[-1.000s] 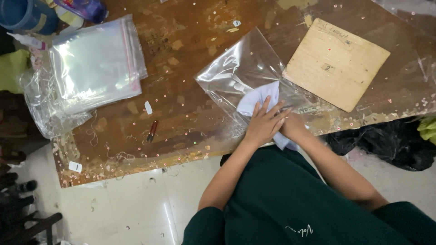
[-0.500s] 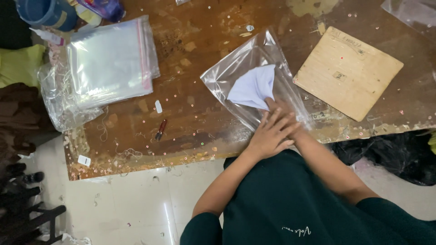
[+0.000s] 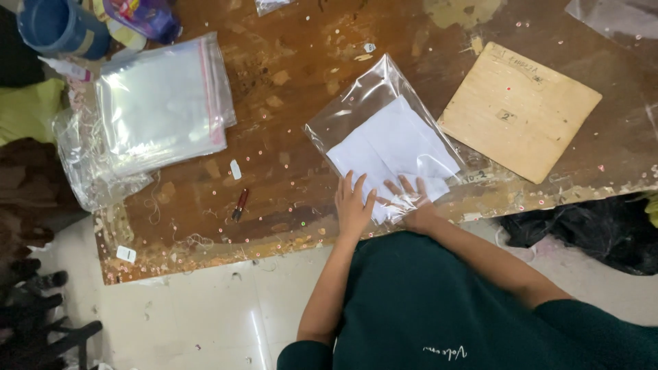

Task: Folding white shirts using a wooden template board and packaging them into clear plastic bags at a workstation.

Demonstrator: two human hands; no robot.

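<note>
A clear plastic bag (image 3: 373, 113) lies on the worn wooden table (image 3: 288, 75) with a folded white cloth (image 3: 394, 154) inside it. My left hand (image 3: 353, 205) rests flat, fingers spread, on the bag's near left corner. My right hand (image 3: 411, 199) presses flat on the bag's near edge over the white cloth. Both hands lie side by side at the table's front edge, holding nothing.
A stack of clear bags with red strips (image 3: 161, 103) lies at the left over crumpled plastic (image 3: 89, 171). A pale wooden board (image 3: 517, 109) sits right of the bag. A small red pen-like object (image 3: 239, 203) lies near the front. A blue cup (image 3: 58, 24) stands far left.
The white cloth has slid deeper into the clear bag and now lies flatter. My two hands, overlapped before, have parted and spread flat on the bag's near edge.
</note>
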